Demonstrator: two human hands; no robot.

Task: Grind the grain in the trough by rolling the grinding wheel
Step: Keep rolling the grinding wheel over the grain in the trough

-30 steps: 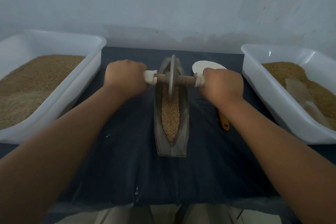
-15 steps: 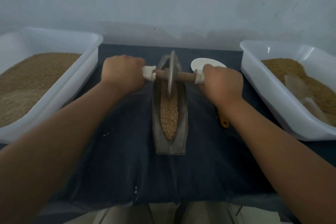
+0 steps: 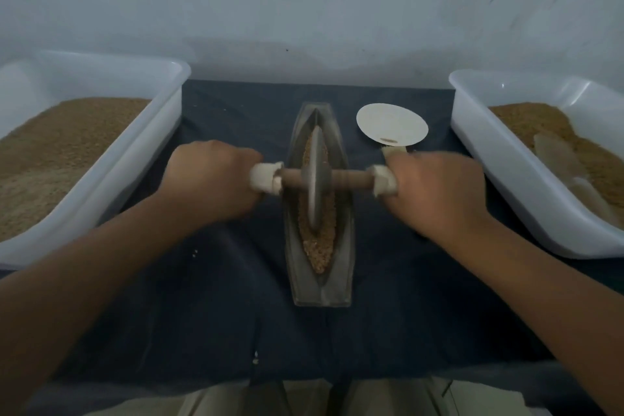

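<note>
Blue cloth (image 3: 209, 297); left hand (image 3: 212, 179), right hand (image 3: 435, 192) grip wheel (image 3: 315, 179)

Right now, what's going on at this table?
A person is grinding grain by hand. The left hand and right hand each grip a padded end of the axle. The grinding wheel stands upright about midway along the trough, on the grain. A left tub and right tub, both holding grain, flank it.

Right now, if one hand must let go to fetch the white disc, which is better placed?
Right, probably. The right hand grips the axle end just in front of the white disc; the left hand sits across the trough.
</note>
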